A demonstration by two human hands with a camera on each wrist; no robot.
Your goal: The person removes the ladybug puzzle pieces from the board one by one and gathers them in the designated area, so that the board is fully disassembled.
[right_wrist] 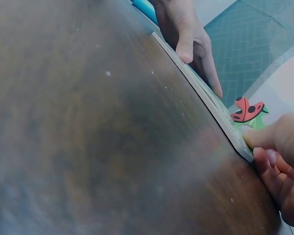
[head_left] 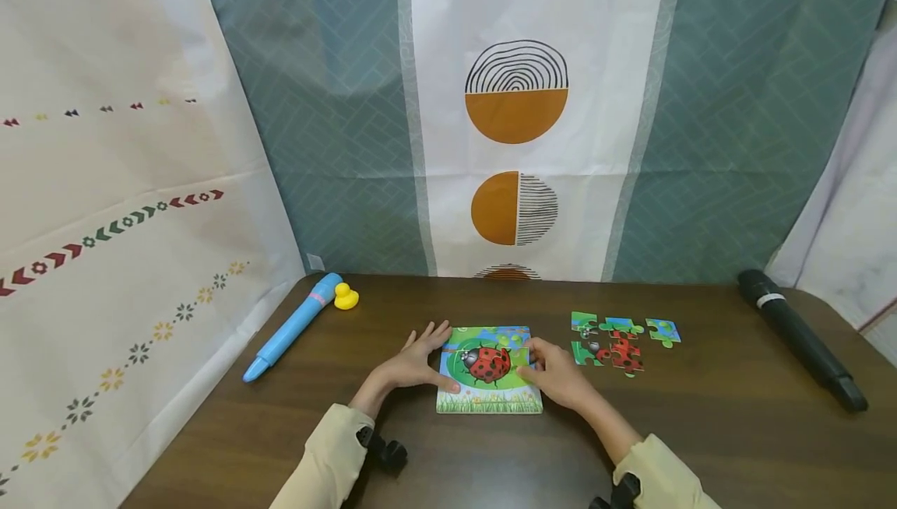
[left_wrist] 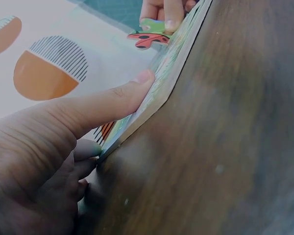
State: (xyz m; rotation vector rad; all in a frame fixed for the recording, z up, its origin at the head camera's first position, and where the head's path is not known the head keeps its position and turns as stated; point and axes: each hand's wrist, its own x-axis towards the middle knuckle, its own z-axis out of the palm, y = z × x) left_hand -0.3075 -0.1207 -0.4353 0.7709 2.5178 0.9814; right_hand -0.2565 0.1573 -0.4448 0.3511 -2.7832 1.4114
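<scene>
A jigsaw puzzle tray (head_left: 489, 406) with a ladybug picture lies flat on the table. At its left side is my left hand (head_left: 415, 363), fingers spread along the edge and the thumb resting on the tray's top. My right hand (head_left: 557, 373) is at the tray's right side, pinching a puzzle piece (right_wrist: 249, 111) between thumb and fingers. This piece is green with a red, black-spotted part, tilted up over the tray in both wrist views. To the right, several loose puzzle pieces (head_left: 626, 354) lie in a loose group on the table.
A blue pen-shaped object (head_left: 294, 326) and a yellow rubber duck (head_left: 346, 296) are at the back left of the brown table (head_left: 420, 462). A black microphone-like object (head_left: 802, 342) lies at the right. Patterned cloths (head_left: 350, 104) hang behind and to the left.
</scene>
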